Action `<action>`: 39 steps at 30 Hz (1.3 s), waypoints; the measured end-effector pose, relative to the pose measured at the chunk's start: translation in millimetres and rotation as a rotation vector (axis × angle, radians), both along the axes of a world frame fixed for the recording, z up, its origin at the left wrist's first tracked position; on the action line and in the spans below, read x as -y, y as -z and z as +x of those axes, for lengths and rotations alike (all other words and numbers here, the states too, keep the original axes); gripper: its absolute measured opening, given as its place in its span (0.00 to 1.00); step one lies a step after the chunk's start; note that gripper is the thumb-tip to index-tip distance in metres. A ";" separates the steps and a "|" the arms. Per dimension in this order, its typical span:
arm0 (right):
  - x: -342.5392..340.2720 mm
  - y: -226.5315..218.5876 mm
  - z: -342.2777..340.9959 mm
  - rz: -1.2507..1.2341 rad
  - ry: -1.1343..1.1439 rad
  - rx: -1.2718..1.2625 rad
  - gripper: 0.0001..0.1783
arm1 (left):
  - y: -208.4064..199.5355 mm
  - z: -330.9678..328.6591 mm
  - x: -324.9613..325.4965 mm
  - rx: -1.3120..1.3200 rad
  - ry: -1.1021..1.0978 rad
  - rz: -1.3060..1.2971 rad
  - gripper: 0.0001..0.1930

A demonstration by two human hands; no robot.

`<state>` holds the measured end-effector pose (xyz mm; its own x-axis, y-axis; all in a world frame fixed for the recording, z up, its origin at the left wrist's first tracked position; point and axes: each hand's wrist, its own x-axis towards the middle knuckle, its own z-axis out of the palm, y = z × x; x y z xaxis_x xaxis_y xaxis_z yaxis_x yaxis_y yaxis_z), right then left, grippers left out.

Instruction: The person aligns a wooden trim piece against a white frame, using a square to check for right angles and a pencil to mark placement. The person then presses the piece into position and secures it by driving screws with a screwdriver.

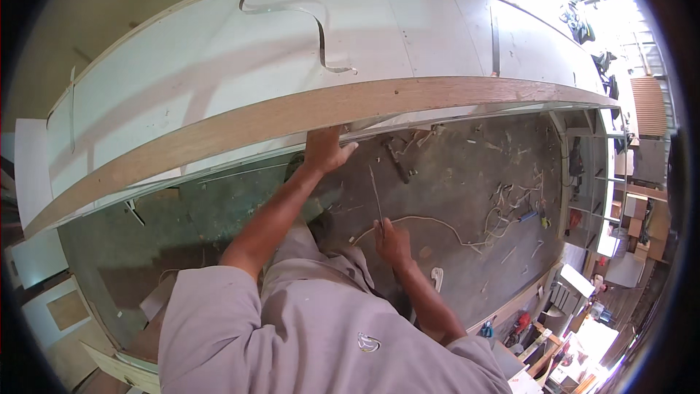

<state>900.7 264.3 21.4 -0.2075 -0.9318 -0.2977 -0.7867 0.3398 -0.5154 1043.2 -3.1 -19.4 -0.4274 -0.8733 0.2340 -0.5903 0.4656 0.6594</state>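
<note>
A long white panel structure (292, 51) with a wooden edge strip (292, 118) spans the view in front of me. My left hand (326, 152) reaches up to the underside of that strip, thumb stuck out to the right. Its other fingers pass out of sight behind the edge, so their grip is hidden. Lower and to the right, my right hand (394, 243) is closed around the lower end of a thin, straight, pale strip-like tool (375, 191). The tool points upward, apart from the panel; its exact kind is unclear. A bent dark strip (319, 29) lies on the white surface.
Below is a grey floor (437, 197) scattered with debris. A pale cord (437, 221) curves across it toward a tangle and a blue object (528, 216) at the right. A metal-framed structure (605, 175) stands right; tools and wood pieces (543, 346) crowd the lower right.
</note>
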 end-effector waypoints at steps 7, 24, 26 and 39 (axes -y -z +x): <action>-20.8 -16.8 11.4 0.011 0.105 -0.029 0.13 | 30.6 -11.5 -20.3 -0.024 -0.075 -0.227 0.08; 38.0 -116.2 61.2 0.317 0.472 1.604 0.25 | -109.7 11.9 -112.6 -1.046 0.176 1.599 0.26; 45.9 -121.4 65.2 0.409 0.264 1.478 0.31 | -82.1 13.4 -97.2 -1.018 0.137 1.535 0.24; 27.2 -163.6 66.0 -0.420 0.008 0.174 0.18 | -65.4 -37.1 -20.7 -1.062 -0.653 1.398 0.20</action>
<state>966.8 237.1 184.9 -0.1958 -0.9778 0.0750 -0.6744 0.0788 -0.7341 1006.1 17.6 46.0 -0.1653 -0.5877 -0.7920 0.4294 -0.7658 0.4787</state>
